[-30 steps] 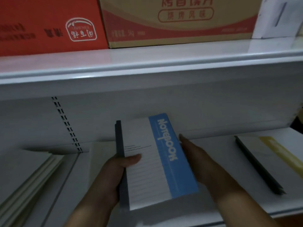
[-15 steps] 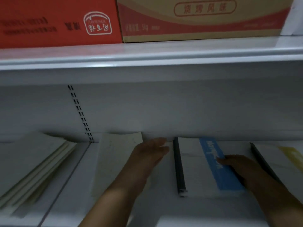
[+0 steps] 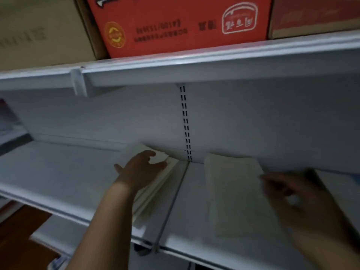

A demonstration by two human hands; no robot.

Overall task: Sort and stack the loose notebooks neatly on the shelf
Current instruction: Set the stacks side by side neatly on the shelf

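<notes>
So the left hand [image 3: 139,168] was open, fingers spread, sitting on top of a stack of pale notebooks [image 3: 155,184] on the white shelf [image 3: 58,172], just left of the seam where the two shelf panels met. The right hand [image 3: 292,193] was super blurry, low on the right; looked loosely open but honestly I couldn't tell for sure. It was right at the right edge of a single cream notebook [image 3: 233,191] lying flat on the right panel, cover up. Slotted upright [image 3: 186,123] ran down the back wall between the two. On the upper shelf [image 3: 214,61] sat a red carton [image 3: 179,24] with a plain brown box [image 3: 42,30] beside it on the left.
</notes>
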